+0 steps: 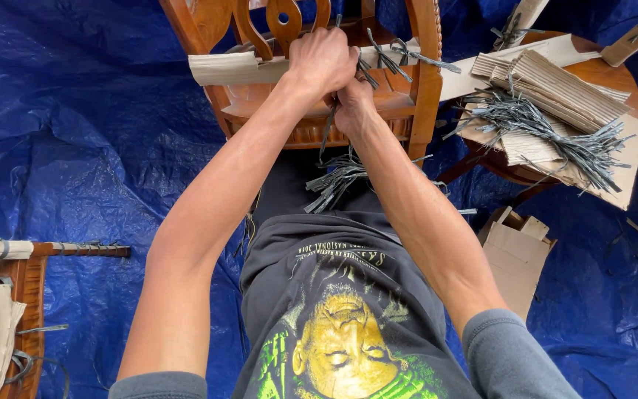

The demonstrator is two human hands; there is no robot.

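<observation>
A carved wooden chair (426, 81) stands in front of me, its back rail wrapped in corrugated cardboard (227, 68). My left hand (321, 60) is closed around a grey strap (378, 53) at the cardboard on the chair. My right hand (352, 105) sits just below it, gripping the same grey strapping, whose loose ends (334, 181) hang down toward my lap. Both fists touch each other.
A round wooden table (607, 74) at the right carries cardboard sheets (555, 89) and a bundle of grey straps (548, 125). A folded cardboard piece (515, 255) lies on the blue tarp (75, 133). Another wrapped wooden furniture piece (9, 295) sits at the left.
</observation>
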